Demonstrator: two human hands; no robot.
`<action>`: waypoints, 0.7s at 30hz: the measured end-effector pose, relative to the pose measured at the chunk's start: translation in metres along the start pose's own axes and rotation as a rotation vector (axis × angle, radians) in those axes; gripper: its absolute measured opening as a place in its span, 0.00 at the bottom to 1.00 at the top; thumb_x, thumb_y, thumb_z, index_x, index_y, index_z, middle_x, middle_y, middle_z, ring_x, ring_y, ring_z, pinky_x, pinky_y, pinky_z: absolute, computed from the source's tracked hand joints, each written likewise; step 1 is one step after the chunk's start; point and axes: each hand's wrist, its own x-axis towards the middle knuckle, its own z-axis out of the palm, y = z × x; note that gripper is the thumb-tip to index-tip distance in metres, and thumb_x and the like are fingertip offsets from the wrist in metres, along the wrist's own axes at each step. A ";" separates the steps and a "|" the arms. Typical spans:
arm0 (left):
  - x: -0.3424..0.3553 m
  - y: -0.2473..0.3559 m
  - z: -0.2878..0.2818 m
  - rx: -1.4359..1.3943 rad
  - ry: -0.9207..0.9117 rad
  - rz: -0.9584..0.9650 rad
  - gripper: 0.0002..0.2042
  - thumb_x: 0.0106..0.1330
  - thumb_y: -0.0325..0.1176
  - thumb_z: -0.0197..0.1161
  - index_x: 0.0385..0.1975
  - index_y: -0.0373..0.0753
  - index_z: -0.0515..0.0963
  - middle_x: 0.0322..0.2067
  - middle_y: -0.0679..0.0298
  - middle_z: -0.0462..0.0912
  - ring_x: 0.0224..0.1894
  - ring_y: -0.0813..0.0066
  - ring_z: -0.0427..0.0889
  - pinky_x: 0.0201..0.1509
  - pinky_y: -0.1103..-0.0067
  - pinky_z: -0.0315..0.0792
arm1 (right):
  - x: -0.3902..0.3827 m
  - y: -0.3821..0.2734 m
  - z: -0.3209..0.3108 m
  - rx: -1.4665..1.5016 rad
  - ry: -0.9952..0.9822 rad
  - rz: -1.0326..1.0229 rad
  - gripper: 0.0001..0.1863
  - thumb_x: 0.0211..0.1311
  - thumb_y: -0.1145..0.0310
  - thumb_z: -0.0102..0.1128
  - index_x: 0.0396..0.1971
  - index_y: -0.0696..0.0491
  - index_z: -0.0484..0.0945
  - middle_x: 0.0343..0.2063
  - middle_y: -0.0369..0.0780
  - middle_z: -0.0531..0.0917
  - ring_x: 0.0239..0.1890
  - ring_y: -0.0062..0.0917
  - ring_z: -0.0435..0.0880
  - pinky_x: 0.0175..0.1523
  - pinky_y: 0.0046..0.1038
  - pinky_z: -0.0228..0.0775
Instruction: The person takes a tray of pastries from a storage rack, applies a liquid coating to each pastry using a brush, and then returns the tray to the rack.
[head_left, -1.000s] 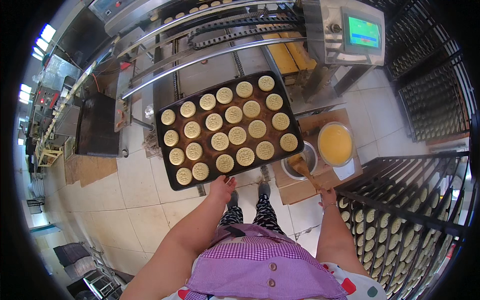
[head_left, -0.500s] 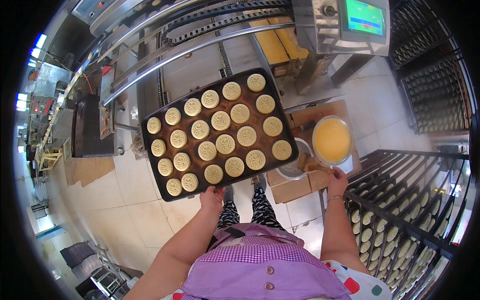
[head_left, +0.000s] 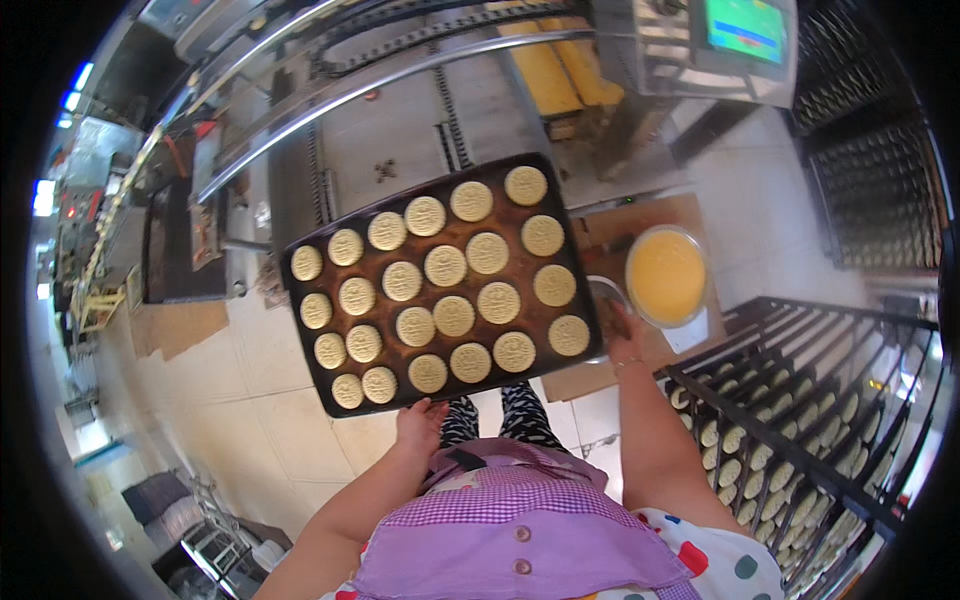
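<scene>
A dark baking tray (head_left: 381, 322) is tilted slightly in front of me, carrying rows of round pale-yellow stamped cookies (head_left: 427, 373). My left hand (head_left: 422, 424) is closed on the tray's near edge, its thumb and fingertips at the rim. Just beyond the tray's right edge is my right hand (head_left: 626, 338), fingers stretched out and somewhat blurred; nothing shows in them. Whether it touches the tray is hard to tell. A clear bowl of yellow-orange liquid (head_left: 667, 277) stands to the right of that hand. The tray partly hides a white tub (head_left: 607, 291).
A metal conveyor (head_left: 385, 135) with chains and a rail lies beyond the tray. At upper right stands a machine with a green screen (head_left: 745, 30). A dark rack (head_left: 790, 440) of cookie trays is close on my right. Cardboard (head_left: 655, 215) lies under the bowl.
My right hand has moved left from beside the bowl toward the tray's right edge. A brown object near it no longer shows. The tray has shifted slightly toward me, still in my left hand.
</scene>
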 end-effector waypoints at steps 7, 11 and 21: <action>-0.006 0.002 -0.006 0.090 -0.018 0.024 0.06 0.64 0.23 0.50 0.39 0.33 0.66 0.33 0.55 0.77 0.36 0.63 0.79 0.40 0.73 0.78 | -0.033 -0.102 0.040 -0.720 0.074 -0.067 0.16 0.55 0.74 0.53 0.46 0.56 0.74 0.42 0.44 0.79 0.46 0.30 0.77 0.52 0.27 0.66; -0.004 0.004 -0.011 0.080 -0.030 -0.001 0.08 0.63 0.22 0.51 0.40 0.36 0.63 0.33 0.56 0.76 0.36 0.62 0.80 0.39 0.73 0.78 | 0.002 -0.105 -0.028 -0.683 0.332 -0.385 0.17 0.54 0.63 0.62 0.36 0.62 0.76 0.27 0.41 0.81 0.27 0.26 0.80 0.35 0.27 0.72; -0.004 0.006 -0.006 0.178 0.007 0.035 0.04 0.65 0.26 0.50 0.36 0.32 0.68 0.32 0.56 0.77 0.38 0.65 0.78 0.42 0.75 0.77 | 0.045 -0.144 -0.095 -1.067 0.707 -0.469 0.17 0.55 0.58 0.55 0.33 0.58 0.79 0.29 0.51 0.80 0.34 0.45 0.79 0.39 0.39 0.71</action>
